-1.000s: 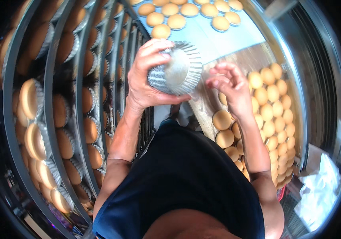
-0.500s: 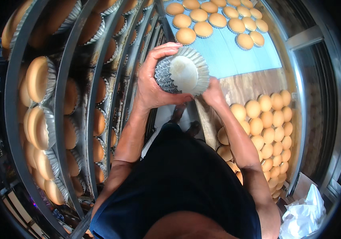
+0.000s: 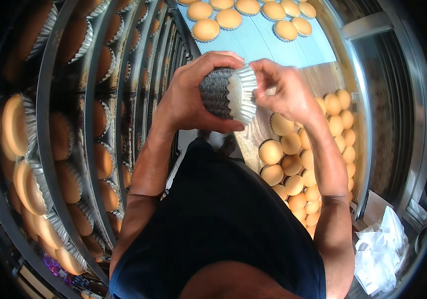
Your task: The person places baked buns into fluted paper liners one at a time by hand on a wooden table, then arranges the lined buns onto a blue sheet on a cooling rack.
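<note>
My left hand (image 3: 183, 94) is wrapped round a stack of nested fluted cake tins (image 3: 216, 92), thumb below and fingers over the top. The stack lies on its side in mid-air, and the mouth of the end tin faces right. At that mouth, my right hand (image 3: 291, 94) pinches the pleated rim between thumb and fingertips. Whether the end tin has come apart from the others cannot be made out. Under the right forearm, round golden cakes (image 3: 292, 165) sit close together on a wooden board (image 3: 325, 77).
To the left stands a tall metal rack (image 3: 47, 94) with cakes in fluted tins on its shelves. Beyond my hands, a pale blue ribbed sheet (image 3: 273, 52) carries more cakes in tins. A crumpled white plastic bag (image 3: 382, 249) lies at the lower right, below a metal-framed window.
My right hand has risen from beside the stack to grip the end tin's rim. The stack has turned to face further right. The view has shifted, so the rack and cakes sit further left.
</note>
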`<state>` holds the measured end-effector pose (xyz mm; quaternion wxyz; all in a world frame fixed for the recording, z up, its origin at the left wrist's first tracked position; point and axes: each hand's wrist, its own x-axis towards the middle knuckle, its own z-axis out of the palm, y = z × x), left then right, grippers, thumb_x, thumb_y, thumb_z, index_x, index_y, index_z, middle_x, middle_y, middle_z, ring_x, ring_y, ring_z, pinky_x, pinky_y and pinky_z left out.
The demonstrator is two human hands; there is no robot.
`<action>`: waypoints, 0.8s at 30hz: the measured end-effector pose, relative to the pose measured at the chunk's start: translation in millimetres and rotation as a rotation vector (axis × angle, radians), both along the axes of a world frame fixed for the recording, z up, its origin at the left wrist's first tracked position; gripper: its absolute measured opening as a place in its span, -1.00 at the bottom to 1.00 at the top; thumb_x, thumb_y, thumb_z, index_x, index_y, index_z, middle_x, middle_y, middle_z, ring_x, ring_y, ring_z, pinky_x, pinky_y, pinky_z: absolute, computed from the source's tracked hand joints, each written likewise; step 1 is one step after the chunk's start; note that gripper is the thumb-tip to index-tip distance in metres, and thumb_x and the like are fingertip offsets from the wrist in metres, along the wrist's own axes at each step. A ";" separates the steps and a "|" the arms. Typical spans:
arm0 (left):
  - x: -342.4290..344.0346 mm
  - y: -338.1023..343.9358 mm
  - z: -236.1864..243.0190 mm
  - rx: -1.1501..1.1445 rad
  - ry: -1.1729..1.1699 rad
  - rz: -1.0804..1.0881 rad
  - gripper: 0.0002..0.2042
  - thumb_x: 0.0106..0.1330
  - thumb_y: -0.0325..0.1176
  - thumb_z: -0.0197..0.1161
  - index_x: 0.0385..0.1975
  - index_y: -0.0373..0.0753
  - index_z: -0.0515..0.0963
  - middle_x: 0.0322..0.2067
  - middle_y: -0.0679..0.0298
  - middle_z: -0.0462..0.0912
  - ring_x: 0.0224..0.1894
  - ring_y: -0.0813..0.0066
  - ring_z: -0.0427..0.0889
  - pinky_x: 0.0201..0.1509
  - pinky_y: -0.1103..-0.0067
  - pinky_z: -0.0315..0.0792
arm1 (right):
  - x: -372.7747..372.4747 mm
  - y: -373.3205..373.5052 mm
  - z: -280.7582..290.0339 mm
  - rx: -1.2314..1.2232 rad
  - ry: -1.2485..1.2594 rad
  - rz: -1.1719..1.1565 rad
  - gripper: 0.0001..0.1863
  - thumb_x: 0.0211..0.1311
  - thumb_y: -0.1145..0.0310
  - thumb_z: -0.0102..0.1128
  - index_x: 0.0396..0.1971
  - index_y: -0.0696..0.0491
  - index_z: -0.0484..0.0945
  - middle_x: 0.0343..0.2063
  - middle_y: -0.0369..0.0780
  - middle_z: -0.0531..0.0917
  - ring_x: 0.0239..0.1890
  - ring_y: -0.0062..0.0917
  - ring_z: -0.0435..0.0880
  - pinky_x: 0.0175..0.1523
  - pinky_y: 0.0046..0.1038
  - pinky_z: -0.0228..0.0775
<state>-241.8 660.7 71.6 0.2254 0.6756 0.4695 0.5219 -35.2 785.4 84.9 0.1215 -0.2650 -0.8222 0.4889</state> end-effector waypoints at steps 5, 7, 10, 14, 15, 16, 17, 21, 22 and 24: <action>8.1 7.9 -4.8 0.022 -0.009 -0.032 -0.20 -0.34 -0.26 0.76 0.05 -0.22 0.57 0.06 0.15 0.68 0.18 0.17 0.65 0.29 0.34 0.51 | -0.4 -1.9 9.9 0.080 -0.099 0.009 -0.48 0.02 0.58 0.31 0.06 0.17 0.44 -0.57 -0.16 0.57 -0.49 -0.40 0.63 -0.27 -0.32 0.51; 10.6 9.1 -6.5 0.022 -0.034 -0.036 -0.22 -0.34 -0.25 0.76 0.04 -0.23 0.57 0.05 0.14 0.68 0.17 0.16 0.66 0.28 0.34 0.51 | -2.5 -2.9 7.0 0.097 -0.104 0.003 -0.48 0.03 0.57 0.33 0.06 0.15 0.43 -0.58 -0.18 0.57 -0.50 -0.43 0.63 -0.29 -0.33 0.50; 12.1 9.6 -10.4 0.027 0.009 -0.031 -0.22 -0.34 -0.25 0.76 0.03 -0.23 0.57 0.05 0.14 0.68 0.16 0.14 0.67 0.27 0.33 0.52 | -2.1 -2.2 -2.0 0.038 -0.132 -0.041 -0.49 0.05 0.60 0.32 0.06 0.11 0.43 -0.55 -0.22 0.59 -0.47 -0.48 0.65 -0.27 -0.37 0.50; 2.8 3.2 -22.2 -0.041 0.017 0.032 -0.21 -0.36 -0.26 0.76 0.03 -0.22 0.56 0.06 0.15 0.67 0.15 0.16 0.67 0.24 0.35 0.54 | 6.9 -5.0 -31.0 -0.341 0.128 -0.141 -0.52 0.10 0.68 0.28 0.05 0.05 0.47 -0.35 -0.29 0.64 -0.23 -0.57 0.68 -0.09 -0.50 0.52; -1.1 2.0 -24.5 -0.053 0.052 0.060 -0.20 -0.36 -0.27 0.76 0.04 -0.21 0.56 0.06 0.15 0.66 0.14 0.18 0.67 0.23 0.36 0.55 | 11.4 -4.5 -42.8 -0.345 0.127 -0.137 -0.52 0.10 0.68 0.28 0.05 0.05 0.47 -0.35 -0.29 0.64 -0.23 -0.57 0.68 -0.09 -0.50 0.52; -5.2 0.4 -26.2 -0.057 0.052 0.065 -0.20 -0.36 -0.27 0.76 0.04 -0.21 0.56 0.06 0.15 0.66 0.14 0.18 0.67 0.23 0.36 0.55 | 16.3 -3.6 -56.5 -0.357 0.235 -0.183 -0.55 0.09 0.70 0.28 0.01 0.05 0.53 -0.27 -0.30 0.65 -0.16 -0.56 0.66 -0.04 -0.50 0.51; -9.8 -1.6 -27.7 -0.071 0.040 0.070 -0.19 -0.37 -0.32 0.76 0.06 -0.24 0.55 0.08 0.11 0.65 0.18 0.20 0.65 0.28 0.37 0.50 | 18.5 -4.8 -70.9 -0.367 0.346 -0.226 -0.57 0.09 0.72 0.28 -0.02 0.05 0.59 -0.18 -0.31 0.65 -0.09 -0.54 0.65 0.02 -0.50 0.51; -21.0 -4.1 -20.1 -0.085 0.060 0.187 -0.19 -0.35 -0.31 0.77 0.07 -0.19 0.55 0.08 0.15 0.65 0.13 0.22 0.68 0.24 0.40 0.55 | 0.8 -52.0 -116.1 -0.088 0.082 -0.105 -0.81 0.10 0.70 0.30 -0.29 0.14 0.67 -0.12 -0.25 0.68 -0.05 -0.52 0.66 0.03 -0.46 0.52; -23.6 -3.4 -18.9 -0.083 0.058 0.181 -0.19 -0.35 -0.31 0.77 0.07 -0.19 0.55 0.08 0.15 0.65 0.13 0.22 0.68 0.24 0.40 0.55 | -8.8 -64.2 -116.5 -0.161 -0.099 -0.014 -0.88 0.12 0.70 0.30 -0.37 0.17 0.66 -0.12 -0.24 0.68 -0.06 -0.52 0.66 0.03 -0.45 0.52; -30.3 -7.7 -21.5 -0.078 0.028 0.232 -0.17 -0.36 -0.33 0.78 0.08 -0.19 0.54 0.10 0.13 0.64 0.15 0.20 0.66 0.25 0.39 0.54 | -28.3 -76.3 -118.2 -0.118 -0.244 0.089 -0.91 0.14 0.66 0.32 -0.36 0.17 0.66 -0.11 -0.21 0.68 -0.06 -0.48 0.67 0.04 -0.42 0.53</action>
